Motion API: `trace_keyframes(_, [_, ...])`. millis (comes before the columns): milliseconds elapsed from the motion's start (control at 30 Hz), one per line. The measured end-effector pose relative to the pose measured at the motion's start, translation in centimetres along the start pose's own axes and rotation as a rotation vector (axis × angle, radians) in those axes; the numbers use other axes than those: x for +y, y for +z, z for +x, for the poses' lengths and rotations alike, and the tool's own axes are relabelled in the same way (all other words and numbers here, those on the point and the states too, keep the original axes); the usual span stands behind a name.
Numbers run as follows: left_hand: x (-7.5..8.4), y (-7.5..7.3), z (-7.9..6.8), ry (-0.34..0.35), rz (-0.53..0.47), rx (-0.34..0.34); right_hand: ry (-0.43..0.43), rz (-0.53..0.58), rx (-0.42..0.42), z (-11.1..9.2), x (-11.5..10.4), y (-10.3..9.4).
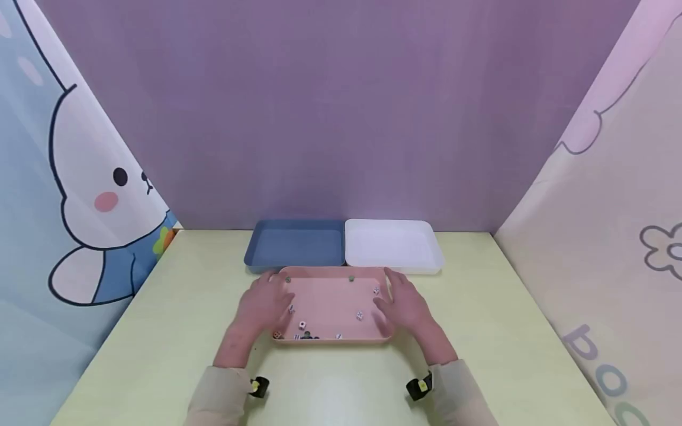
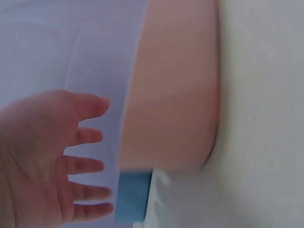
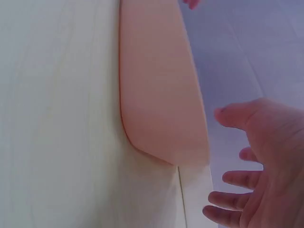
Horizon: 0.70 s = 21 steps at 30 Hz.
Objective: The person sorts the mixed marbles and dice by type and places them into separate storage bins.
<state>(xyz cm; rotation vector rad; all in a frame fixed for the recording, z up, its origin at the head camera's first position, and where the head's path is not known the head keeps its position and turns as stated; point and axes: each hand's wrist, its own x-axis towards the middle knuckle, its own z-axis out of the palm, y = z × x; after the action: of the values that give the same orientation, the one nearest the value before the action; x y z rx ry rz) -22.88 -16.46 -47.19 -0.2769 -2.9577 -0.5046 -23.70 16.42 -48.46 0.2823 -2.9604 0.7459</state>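
Beige sleeves come closest, each with a small black device showing at its inner side. Just past them, the left hand and right hand lie at either end of a pink tray, thumbs turned inward over it; the fingers of both are extended and spread, pinching nothing, and whether they touch the rim I cannot tell. Dice sit scattered in the tray between the hands: one white die just beside the left thumb, another close to the right thumb, and a third a little inward of it. A brown die and a dark cluster lie along the near wall, closer to the left hand. Past the left hand is a blue tray, and past the right hand a white tray, side by side on the pale yellow table, before a purple backdrop.
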Motion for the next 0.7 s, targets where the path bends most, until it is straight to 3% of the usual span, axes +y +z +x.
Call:
trace_keyframes(133, [-1.9,-0.9,0.0,0.000,-0.139,-0.042,0.062,0.197,0.027,-0.1,0.6,-0.5])
trace_keyframes(267, [-3.3,-0.7,-0.1,-0.006,-0.325,-0.087,0.126,0.354,0.039,-0.2,1.1,-0.8])
trace_keyframes(567, [-4.9,1.0,-0.6,-0.214,-0.816,-0.203,0.298,0.763,-0.001,-0.1,2.2,0.0])
trace_keyframes(700, [-5.1,1.4,-1.0,-0.294,-0.972,-0.218,0.333,0.878,-0.057,-0.3,2.5,0.6])
